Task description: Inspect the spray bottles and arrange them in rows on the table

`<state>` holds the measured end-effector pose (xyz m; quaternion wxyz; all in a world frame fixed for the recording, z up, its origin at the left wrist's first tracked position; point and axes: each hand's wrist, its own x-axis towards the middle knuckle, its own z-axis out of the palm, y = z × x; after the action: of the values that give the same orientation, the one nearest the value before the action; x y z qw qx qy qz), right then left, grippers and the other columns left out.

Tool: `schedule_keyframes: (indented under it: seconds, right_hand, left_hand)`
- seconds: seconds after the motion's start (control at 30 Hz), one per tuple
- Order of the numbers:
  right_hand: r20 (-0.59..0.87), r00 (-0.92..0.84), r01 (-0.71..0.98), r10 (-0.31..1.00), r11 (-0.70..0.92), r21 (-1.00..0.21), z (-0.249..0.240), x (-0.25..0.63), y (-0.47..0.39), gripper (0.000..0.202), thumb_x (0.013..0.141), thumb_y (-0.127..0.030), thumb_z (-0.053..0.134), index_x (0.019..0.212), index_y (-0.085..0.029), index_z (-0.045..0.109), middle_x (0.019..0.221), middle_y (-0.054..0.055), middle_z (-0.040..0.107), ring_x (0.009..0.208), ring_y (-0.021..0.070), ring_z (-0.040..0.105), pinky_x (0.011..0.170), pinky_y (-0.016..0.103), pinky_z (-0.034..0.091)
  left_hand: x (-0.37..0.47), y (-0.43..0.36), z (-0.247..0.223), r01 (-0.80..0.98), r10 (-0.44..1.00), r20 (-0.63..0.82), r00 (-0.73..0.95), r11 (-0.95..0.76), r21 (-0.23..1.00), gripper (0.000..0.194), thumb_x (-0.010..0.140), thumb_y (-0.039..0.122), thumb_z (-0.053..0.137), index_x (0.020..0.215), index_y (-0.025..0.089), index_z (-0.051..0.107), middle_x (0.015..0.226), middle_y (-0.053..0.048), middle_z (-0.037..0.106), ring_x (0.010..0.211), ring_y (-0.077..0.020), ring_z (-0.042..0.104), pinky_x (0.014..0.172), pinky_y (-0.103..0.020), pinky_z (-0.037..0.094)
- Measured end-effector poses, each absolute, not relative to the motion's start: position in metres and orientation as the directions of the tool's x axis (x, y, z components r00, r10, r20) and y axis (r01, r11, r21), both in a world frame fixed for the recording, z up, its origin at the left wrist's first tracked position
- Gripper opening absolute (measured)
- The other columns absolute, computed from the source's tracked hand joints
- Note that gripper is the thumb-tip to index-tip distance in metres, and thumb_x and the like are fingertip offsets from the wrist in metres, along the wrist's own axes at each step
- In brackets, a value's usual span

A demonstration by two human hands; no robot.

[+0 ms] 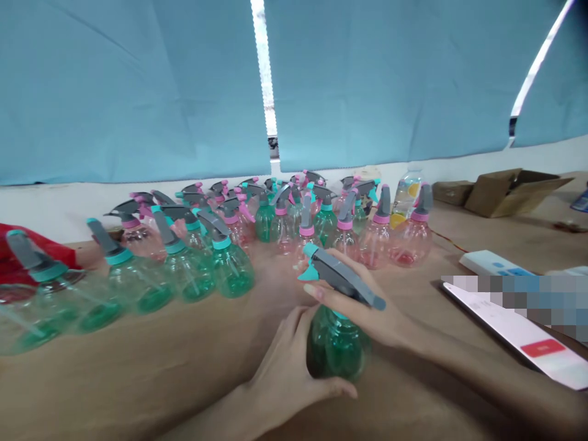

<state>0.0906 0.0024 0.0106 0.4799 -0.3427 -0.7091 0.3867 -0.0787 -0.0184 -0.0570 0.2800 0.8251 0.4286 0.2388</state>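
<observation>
A green spray bottle (339,346) with a grey and turquoise spray head (342,275) stands upright on the brown table surface, near the front. My left hand (287,367) is wrapped round the left side of its body, thumb across the front. My right hand (362,300) grips the spray head at the bottle's neck, its fingers reaching to the left past the nozzle. Just behind are pink spray bottles (374,242), and to the left a row of green ones (233,272).
Several more pink and green spray bottles stand behind. A red bag (39,251) lies far left. To the right are a clear bottle (407,193), an open cardboard box (503,196), a white box (491,263) and a lit phone (509,334). Blue cloth (160,92) hangs behind.
</observation>
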Motion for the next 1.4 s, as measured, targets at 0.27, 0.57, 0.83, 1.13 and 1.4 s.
schedule_keyframes:
  seconds: [0.27, 0.57, 0.83, 1.13, 1.4]
  right_hand:
    - [0.450, -0.326, 0.113, 0.832, 0.506, -0.855, 0.004, 0.089, 0.016, 0.014, 0.080, -0.026, 0.061, 0.094, -0.027, 0.057, 0.079, -0.004, 0.055, 0.069, 0.0136, 0.053, 0.065, 0.027, 0.044]
    - [0.489, -0.375, 0.068, 0.788, 0.550, -0.833, 0.012, 0.088, 0.022, 0.014, 0.082, -0.027, 0.061, 0.078, -0.024, 0.048, 0.070, -0.006, 0.049, 0.062, 0.0107, 0.046, 0.058, 0.024, 0.038]
    - [0.472, -0.365, 0.162, 0.802, 0.554, -0.816, 0.013, 0.093, 0.017, 0.016, 0.084, -0.031, 0.057, 0.072, -0.025, 0.049, 0.066, -0.004, 0.045, 0.058, 0.0126, 0.044, 0.053, 0.025, 0.040]
    - [0.354, -0.359, 0.056, 0.863, 0.398, -0.915, 0.006, 0.088, 0.018, 0.023, 0.081, -0.033, 0.064, 0.102, -0.026, 0.058, 0.099, 0.001, 0.065, 0.078, 0.0162, 0.064, 0.065, 0.027, 0.054]
    - [0.321, -0.376, -0.003, 0.870, 0.345, -0.939, -0.003, 0.087, 0.021, 0.030, 0.081, -0.030, 0.065, 0.110, -0.025, 0.059, 0.102, 0.003, 0.067, 0.090, 0.0174, 0.067, 0.081, 0.028, 0.056]
  left_hand:
    - [-0.100, -0.010, -0.065, 0.671, 0.797, 0.185, 0.575, -0.589, 0.449, 0.088, 0.069, 0.059, 0.073, 0.138, 0.024, 0.031, 0.132, -0.015, 0.048, 0.121, -0.0379, 0.045, 0.097, -0.058, 0.040]
    - [-0.109, -0.008, -0.069, 0.731, 0.788, 0.190, 0.585, -0.615, 0.296, 0.088, 0.078, 0.067, 0.057, 0.144, 0.018, 0.028, 0.141, -0.018, 0.044, 0.129, -0.0398, 0.040, 0.099, -0.060, 0.038]
    - [-0.112, -0.006, -0.072, 0.744, 0.786, 0.114, 0.607, -0.613, 0.265, 0.086, 0.080, 0.069, 0.054, 0.143, 0.015, 0.033, 0.147, -0.019, 0.037, 0.132, -0.0402, 0.036, 0.102, -0.061, 0.036]
    - [-0.115, -0.006, -0.073, 0.738, 0.777, 0.124, 0.617, -0.626, 0.252, 0.086, 0.082, 0.067, 0.053, 0.147, 0.017, 0.026, 0.148, -0.019, 0.036, 0.133, -0.0393, 0.036, 0.102, -0.060, 0.037]
    - [-0.113, -0.005, -0.076, 0.735, 0.772, 0.167, 0.614, -0.636, 0.236, 0.089, 0.080, 0.068, 0.053, 0.145, 0.013, 0.029, 0.148, -0.021, 0.035, 0.135, -0.0404, 0.031, 0.104, -0.063, 0.032]
